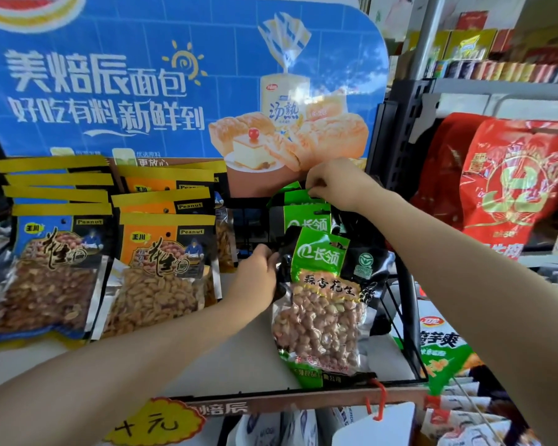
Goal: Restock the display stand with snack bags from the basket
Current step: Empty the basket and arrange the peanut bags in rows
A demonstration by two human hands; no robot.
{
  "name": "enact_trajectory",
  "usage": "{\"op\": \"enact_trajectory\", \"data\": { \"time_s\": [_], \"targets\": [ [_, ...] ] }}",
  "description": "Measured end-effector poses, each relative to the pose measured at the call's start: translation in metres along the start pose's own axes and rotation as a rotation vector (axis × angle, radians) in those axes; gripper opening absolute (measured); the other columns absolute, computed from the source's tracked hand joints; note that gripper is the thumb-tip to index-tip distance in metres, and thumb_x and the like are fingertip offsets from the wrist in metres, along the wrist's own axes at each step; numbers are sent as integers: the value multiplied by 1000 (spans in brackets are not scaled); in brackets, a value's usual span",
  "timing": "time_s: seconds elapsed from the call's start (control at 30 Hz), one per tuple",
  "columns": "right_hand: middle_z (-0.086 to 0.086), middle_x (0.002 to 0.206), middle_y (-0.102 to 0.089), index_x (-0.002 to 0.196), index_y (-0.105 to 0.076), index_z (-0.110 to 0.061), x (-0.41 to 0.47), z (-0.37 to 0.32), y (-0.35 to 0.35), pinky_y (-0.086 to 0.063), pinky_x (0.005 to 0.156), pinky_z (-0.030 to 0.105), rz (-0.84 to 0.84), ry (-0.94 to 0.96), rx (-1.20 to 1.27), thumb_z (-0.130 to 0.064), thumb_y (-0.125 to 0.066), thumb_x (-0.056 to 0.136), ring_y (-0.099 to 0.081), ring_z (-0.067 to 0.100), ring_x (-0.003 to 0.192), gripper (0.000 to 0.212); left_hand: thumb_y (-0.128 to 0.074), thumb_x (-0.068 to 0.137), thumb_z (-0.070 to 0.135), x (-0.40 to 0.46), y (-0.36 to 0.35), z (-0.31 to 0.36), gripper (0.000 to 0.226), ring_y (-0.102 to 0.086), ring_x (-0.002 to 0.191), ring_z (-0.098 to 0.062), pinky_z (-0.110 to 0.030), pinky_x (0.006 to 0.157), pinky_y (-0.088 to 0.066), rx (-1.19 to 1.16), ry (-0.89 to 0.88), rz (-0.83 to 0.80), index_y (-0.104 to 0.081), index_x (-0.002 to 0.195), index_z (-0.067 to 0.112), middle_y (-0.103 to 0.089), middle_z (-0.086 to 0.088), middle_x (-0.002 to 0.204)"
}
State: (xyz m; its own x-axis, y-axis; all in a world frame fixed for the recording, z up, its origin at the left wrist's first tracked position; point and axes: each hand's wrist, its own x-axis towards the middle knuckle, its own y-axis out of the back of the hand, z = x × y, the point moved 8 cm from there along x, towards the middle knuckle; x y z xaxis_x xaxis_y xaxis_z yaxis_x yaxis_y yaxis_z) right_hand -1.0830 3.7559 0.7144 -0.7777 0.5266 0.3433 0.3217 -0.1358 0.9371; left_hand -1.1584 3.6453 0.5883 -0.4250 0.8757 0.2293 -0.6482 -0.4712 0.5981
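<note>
Snack bags in 2 yellow-topped rows (110, 252) fill frame left; your left hand (258, 268) pinches the front green bag (322, 300), your right hand (332, 185) pinches a rear bag's top (298, 196); basket unseen, remaining stock unknown.

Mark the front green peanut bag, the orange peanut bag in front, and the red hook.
front green peanut bag (319, 313), head view, clear window
orange peanut bag (161, 278), head view, front face
red hook (380, 402), head view, curved shank

Green-black peanut bags (322, 294): glossy plastic film, clear window, crinkled. Orange and blue peanut bags (161, 272): shiny plastic with foil-like edges. Red bags (516, 185): glossy, wrinkled film. Blue backboard (174, 75): smooth printed card, slight sheen. Shelf (239, 355): matt pale surface. Side rack (400, 130): matt black metal. Red hook (379, 403): smooth plastic.
</note>
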Motion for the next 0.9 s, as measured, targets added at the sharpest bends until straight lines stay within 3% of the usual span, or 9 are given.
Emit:
{"op": "enact_trajectory", "data": {
  "time_s": [0.17, 0.27, 0.43, 0.5, 0.57, 0.7, 0.77, 0.83, 0.9],
  "targets": [
    [15, 109, -65, 108, -64, -4, -20, -9, 3, -36, 78, 24, 7, 135, 121, -9, -58, 88, -57, 28, 101, 22, -39, 98, 18, -5, 7, -6, 11, -47, 60, -16, -24, 52, -34, -74, 47, -15, -48, 100, 12, -52, -3, 72],
    [15, 104, -58, 110, -63, -7, -25, -10, -9, -35, 80, 31, -34, 176, 24, -19, -60, 88, -50, 28, 99, 26, -35, 99, 23, -18, 18, -4, 16, -40, 48, -11, -18, 42, -33, 4, -65, -10, -44, 88, 17, -45, 1, 59],
    [10, 86, -62, 96, -58, -8, -23, -14, -12, -42, 73, 38, -44, 191, 47, -17, -61, 86, -52, 25, 81, 14, -35, 91, 48, -51, -1, 3, 28, -33, 41, -5, -18, 44, -28, 140, -155, -297, -45, 80, 23, -34, 7, 51],
    [7, 80, -59, 85, -52, -13, -19, -18, -14, -44, 69, 39, -92, 195, 42, -15, -60, 87, -52, 25, 76, 9, -51, 86, 49, -55, -10, 0, 32, -48, 51, -6, -17, 47, -34, 198, -110, -378, -49, 89, 17, -52, 6, 63],
    [3, 78, -57, 83, -52, -15, -15, -19, -15, -42, 67, 37, -121, 202, 16, -15, -61, 86, -50, 23, 74, 10, -57, 81, 51, -54, -10, -10, 42, -62, 76, -18, -27, 62, -44, 195, -38, -353, -52, 96, 13, -65, -1, 85],
    [0, 76, -56, 85, -59, -12, -8, -22, -14, -40, 67, 35, -86, 214, 37, -14, -64, 82, -49, 20, 74, 6, -55, 81, 55, -65, -12, -24, 49, -59, 96, -22, -39, 82, -46, 157, 57, -288, -52, 103, 11, -64, -5, 105],
    [0, 77, -56, 85, -60, -11, -6, -26, -16, -40, 66, 34, -94, 230, 43, -13, -64, 82, -49, 20, 74, 6, -54, 83, 52, -69, -17, -22, 45, -56, 99, -15, -35, 86, -47, 119, 74, -275, -52, 107, 15, -62, 1, 112],
    [4, 80, -60, 87, -61, -8, -6, -27, -15, -38, 66, 30, -96, 244, 39, -13, -65, 82, -50, 20, 74, 8, -53, 85, 50, -70, -20, -16, 37, -53, 92, -9, -25, 76, -44, 131, 41, -277, -51, 105, 18, -61, 5, 108],
    [11, 86, -65, 90, -60, -6, -8, -26, -11, -39, 68, 31, -78, 247, 38, -14, -66, 82, -53, 24, 76, 13, -50, 87, 50, -70, -19, -7, 25, -48, 71, -5, -20, 57, -34, 245, -39, -279, -44, 85, 25, -55, 8, 83]
  ]
}}
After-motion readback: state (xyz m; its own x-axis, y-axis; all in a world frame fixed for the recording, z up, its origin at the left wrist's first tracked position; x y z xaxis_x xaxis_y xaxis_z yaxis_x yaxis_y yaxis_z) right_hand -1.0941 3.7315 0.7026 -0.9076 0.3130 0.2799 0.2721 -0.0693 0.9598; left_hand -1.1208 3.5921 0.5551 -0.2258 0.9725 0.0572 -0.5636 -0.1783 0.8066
